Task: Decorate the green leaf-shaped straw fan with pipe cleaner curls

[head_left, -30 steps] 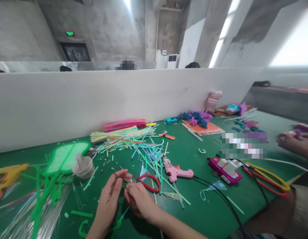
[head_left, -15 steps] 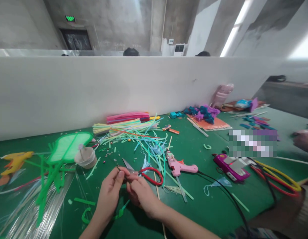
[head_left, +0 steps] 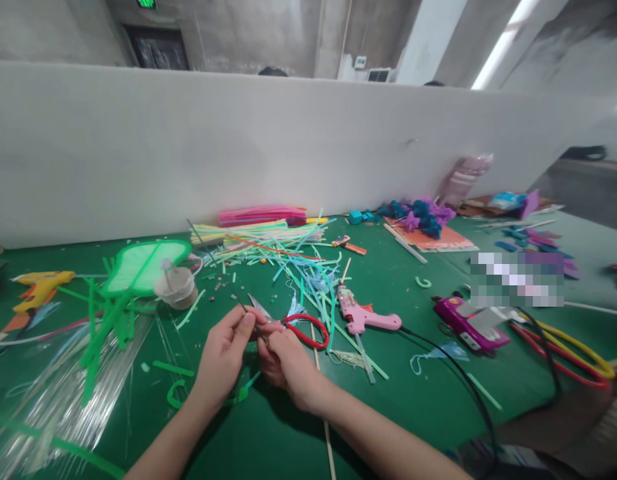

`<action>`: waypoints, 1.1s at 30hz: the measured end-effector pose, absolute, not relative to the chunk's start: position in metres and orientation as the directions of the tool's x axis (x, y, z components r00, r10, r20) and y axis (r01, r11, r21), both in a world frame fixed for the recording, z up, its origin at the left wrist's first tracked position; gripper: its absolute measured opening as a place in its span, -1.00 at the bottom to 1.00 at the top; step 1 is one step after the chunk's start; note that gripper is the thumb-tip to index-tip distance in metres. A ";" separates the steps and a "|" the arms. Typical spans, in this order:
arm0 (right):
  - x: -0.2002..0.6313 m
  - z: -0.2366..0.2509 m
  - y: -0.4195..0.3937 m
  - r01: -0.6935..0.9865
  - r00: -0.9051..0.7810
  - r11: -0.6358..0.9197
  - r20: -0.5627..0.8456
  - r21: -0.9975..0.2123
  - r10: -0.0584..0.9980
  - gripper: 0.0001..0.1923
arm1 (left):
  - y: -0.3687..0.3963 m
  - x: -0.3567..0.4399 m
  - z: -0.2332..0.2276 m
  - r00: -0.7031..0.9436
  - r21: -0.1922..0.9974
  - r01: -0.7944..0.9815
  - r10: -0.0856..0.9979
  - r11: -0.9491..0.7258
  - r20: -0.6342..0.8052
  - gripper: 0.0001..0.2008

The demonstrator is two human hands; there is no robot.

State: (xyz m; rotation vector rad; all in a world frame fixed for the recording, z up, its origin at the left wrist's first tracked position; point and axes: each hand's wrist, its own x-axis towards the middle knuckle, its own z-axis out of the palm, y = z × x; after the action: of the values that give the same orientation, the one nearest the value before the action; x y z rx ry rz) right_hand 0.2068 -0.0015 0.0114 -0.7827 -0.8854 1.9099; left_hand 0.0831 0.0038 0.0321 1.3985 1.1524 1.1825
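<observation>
My left hand (head_left: 223, 357) pinches a thin dark stick (head_left: 251, 319) between thumb and forefinger, just above the green table (head_left: 418, 400). My right hand (head_left: 286, 363) meets it from the right, fingers closed on the same stick. Red-handled scissors (head_left: 301, 330) lie on the table right behind both hands, blades pointing left. A small green piece (head_left: 243, 393) lies under my hands.
A pink glue gun (head_left: 363, 319) with a black cord lies right of the scissors. A heap of coloured strips (head_left: 273, 257) is behind. A green fan shape (head_left: 138, 267), a small cup (head_left: 176, 288), a yellow glue gun (head_left: 38, 287) and clear sticks (head_left: 63, 400) lie left. A white partition (head_left: 238, 147) runs along the back.
The view has tilted down and shifted. My hands stay together at the stick by the scissors. The other person's hands at the right edge have left the view.
</observation>
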 end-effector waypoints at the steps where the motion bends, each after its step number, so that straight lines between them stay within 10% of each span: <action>1: 0.207 0.012 -0.002 -0.440 -0.430 -0.375 -0.175 -0.816 0.885 -0.82 | 0.004 0.083 0.033 0.094 0.989 0.083 0.989 -0.121 0.113 -0.74; 33: 0.212 0.015 -0.003 -0.462 -0.626 -0.467 -0.095 -0.754 0.774 -0.78 | -0.006 0.083 0.047 0.140 0.991 -0.006 0.981 -0.137 0.136 -0.72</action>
State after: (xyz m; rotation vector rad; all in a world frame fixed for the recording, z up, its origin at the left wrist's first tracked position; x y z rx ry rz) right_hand 0.2117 -0.0033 0.0148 -0.5593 -0.9142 2.1218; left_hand 0.0829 -0.0061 0.0469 1.3746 1.0386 1.2010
